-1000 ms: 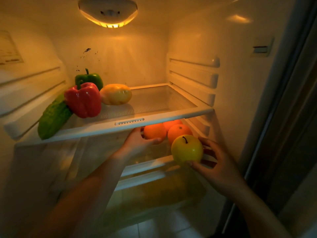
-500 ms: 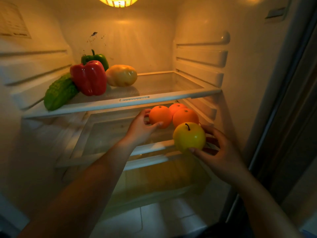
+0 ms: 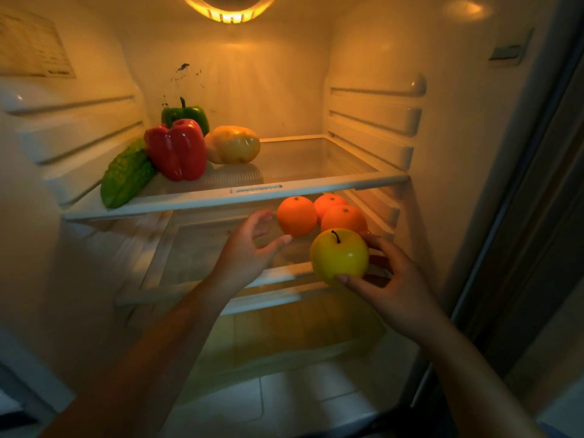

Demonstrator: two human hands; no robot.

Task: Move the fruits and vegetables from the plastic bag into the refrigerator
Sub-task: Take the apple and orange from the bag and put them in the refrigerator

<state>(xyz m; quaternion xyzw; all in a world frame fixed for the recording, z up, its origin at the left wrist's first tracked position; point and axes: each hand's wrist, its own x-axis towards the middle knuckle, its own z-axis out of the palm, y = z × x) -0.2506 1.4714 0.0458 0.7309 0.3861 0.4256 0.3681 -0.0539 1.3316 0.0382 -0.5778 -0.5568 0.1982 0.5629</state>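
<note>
My right hand (image 3: pixel 390 279) grips a yellow apple (image 3: pixel 338 256) at the front right of the lower shelf (image 3: pixel 202 281) in the refrigerator. Three oranges sit just behind it: one on the left (image 3: pixel 296 215), one at the back (image 3: pixel 328 202), one behind the apple (image 3: pixel 344 218). My left hand (image 3: pixel 249 248) hovers with fingers spread just left of the left orange, apart from it. On the upper shelf (image 3: pixel 316 184) lie a bumpy green cucumber (image 3: pixel 126 175), a red pepper (image 3: pixel 177 150), a green pepper (image 3: pixel 189 113) and a yellow fruit (image 3: pixel 232 144). The plastic bag is out of view.
The right half of the upper shelf is bare glass. A translucent drawer (image 3: pixel 284 330) sits under the lower shelf. Ribbed shelf rails (image 3: pixel 376 121) line the right wall, and the door frame (image 3: pixel 512 232) stands at right. The lamp (image 3: pixel 229 7) glows above.
My left hand has let go of the left orange and drawn back a little, fingers spreading. My right hand still holds the apple in about the same place. The camera tilted slightly.
</note>
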